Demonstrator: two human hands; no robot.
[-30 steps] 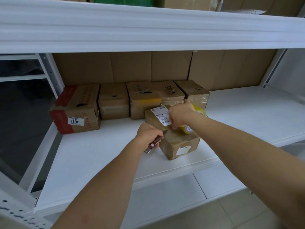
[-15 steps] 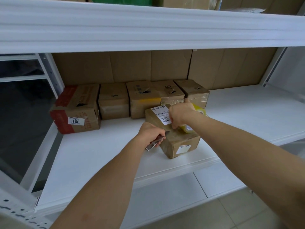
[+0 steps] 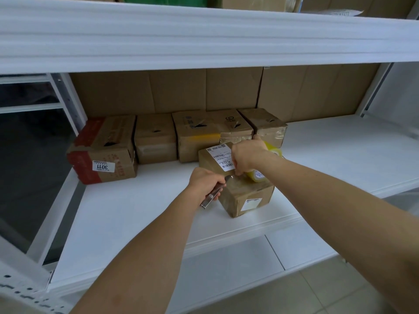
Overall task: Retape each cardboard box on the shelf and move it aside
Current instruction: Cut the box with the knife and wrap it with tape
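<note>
Head view: a smooth white shelf (image 3: pixel 136 218) carries five brown cardboard boxes — four in a back row (image 3: pixel 176 137), one front box (image 3: pixel 244 193) turned cornerwise, its long axis running back-left to front-right. Its top is glossy with tape. The right hand (image 3: pixel 248 158) clasps a yellowish tape roll (image 3: pixel 260 171) on that box; the left hand (image 3: pixel 205 182) grips a slim metal cutter (image 3: pixel 214 192), blade at the tape.

Tape roll (image 3: pixel 268 164) mostly hidden behind right hand (image 3: pixel 247 156); label (image 3: pixel 221 156) print too small.
</note>
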